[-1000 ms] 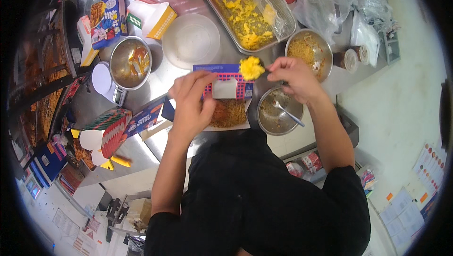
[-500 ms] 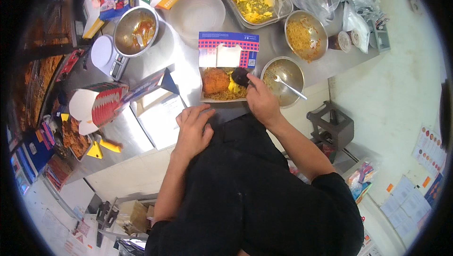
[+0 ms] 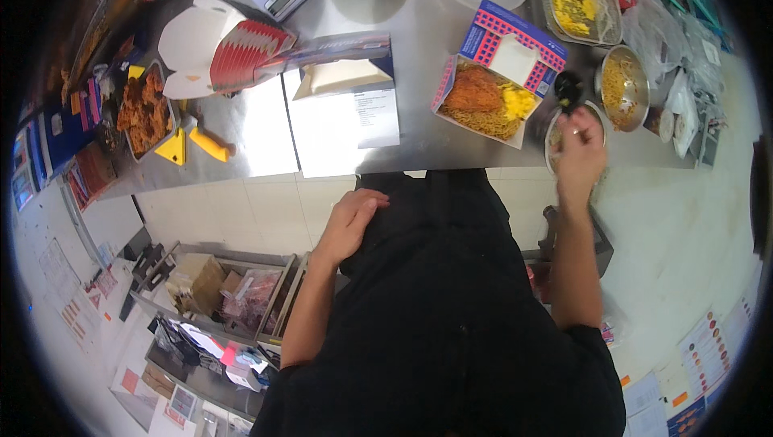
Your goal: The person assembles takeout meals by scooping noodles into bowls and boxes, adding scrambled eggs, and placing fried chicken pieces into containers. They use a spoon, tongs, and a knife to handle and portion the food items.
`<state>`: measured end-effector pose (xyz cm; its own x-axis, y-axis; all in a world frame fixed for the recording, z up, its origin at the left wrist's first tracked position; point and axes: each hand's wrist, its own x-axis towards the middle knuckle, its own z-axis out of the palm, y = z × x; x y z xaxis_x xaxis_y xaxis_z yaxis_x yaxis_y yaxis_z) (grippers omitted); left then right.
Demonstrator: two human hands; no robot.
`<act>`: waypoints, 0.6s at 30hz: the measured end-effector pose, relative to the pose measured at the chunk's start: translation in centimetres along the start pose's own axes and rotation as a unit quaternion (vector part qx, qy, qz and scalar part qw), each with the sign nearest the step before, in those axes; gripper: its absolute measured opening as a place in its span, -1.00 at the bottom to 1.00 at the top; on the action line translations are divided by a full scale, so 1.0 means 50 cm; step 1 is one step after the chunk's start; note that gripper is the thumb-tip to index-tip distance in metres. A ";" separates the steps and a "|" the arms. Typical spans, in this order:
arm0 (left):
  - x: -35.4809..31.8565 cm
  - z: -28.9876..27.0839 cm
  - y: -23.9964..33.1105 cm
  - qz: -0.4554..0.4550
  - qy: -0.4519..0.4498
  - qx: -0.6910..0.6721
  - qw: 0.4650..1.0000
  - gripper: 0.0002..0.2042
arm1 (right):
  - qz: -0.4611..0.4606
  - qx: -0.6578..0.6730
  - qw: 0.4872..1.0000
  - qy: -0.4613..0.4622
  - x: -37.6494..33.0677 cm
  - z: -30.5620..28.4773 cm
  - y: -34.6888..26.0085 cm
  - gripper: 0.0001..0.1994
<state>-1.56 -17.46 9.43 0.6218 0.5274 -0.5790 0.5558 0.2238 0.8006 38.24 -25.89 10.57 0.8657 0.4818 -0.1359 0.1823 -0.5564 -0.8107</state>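
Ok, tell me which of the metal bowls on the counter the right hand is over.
The metal bowl just right of the open noodle box; the right hand covers most of it. The noodle-filled bowl sits farther back, uncovered.

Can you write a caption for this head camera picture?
Right hand holds a dark utensil beside an open noodle box.

The person wears a plain black short-sleeved top, loose and unmarked across the torso. Both forearms are bare from sleeve to wrist. The left hand [image 3: 352,220] and right hand [image 3: 580,155] carry no gloves.
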 end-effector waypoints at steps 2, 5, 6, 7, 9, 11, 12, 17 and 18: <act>-0.032 0.005 -0.028 -0.027 0.031 0.006 0.999 -0.61 | 0.042 0.060 0.997 0.020 0.086 0.007 -0.021 -0.75; -0.079 0.006 -0.061 -0.074 0.038 -0.008 0.996 -0.58 | 0.029 0.102 0.994 0.018 0.242 0.043 -0.030 -0.68; -0.094 0.005 -0.069 -0.090 0.036 -0.016 0.995 -0.57 | 0.038 0.044 0.998 -0.005 0.296 0.050 -0.029 -0.65; -0.109 0.001 -0.077 -0.100 0.041 -0.024 0.994 -0.56 | 0.041 0.007 0.998 -0.042 0.344 0.057 -0.025 -0.62; -0.136 -0.009 -0.089 -0.115 0.057 -0.039 0.991 -0.54 | 0.074 -0.074 0.990 -0.094 0.429 0.081 -0.022 -0.64; -0.153 -0.017 -0.101 -0.123 0.068 -0.065 0.988 -0.51 | 0.018 -0.211 0.972 -0.102 0.455 0.083 -0.017 -0.62; -0.159 -0.021 -0.107 -0.118 0.076 -0.067 0.988 -0.49 | -0.052 -0.306 0.947 -0.079 0.450 0.075 -0.021 -0.58; -0.135 -0.048 -0.144 -0.181 0.056 -0.025 0.981 -0.62 | -0.191 -0.309 0.930 -0.063 0.227 -0.024 -0.062 -0.50; -0.118 -0.054 -0.151 -0.206 0.042 -0.008 0.977 -0.67 | -0.164 -0.254 0.944 -0.135 0.157 -0.047 -0.069 -0.53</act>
<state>-10.93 -20.05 7.20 0.2979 0.4551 -0.8391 0.7404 0.4447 0.5041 45.53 -21.79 13.63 0.5857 0.8015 -0.1202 0.6796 -0.5665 -0.4661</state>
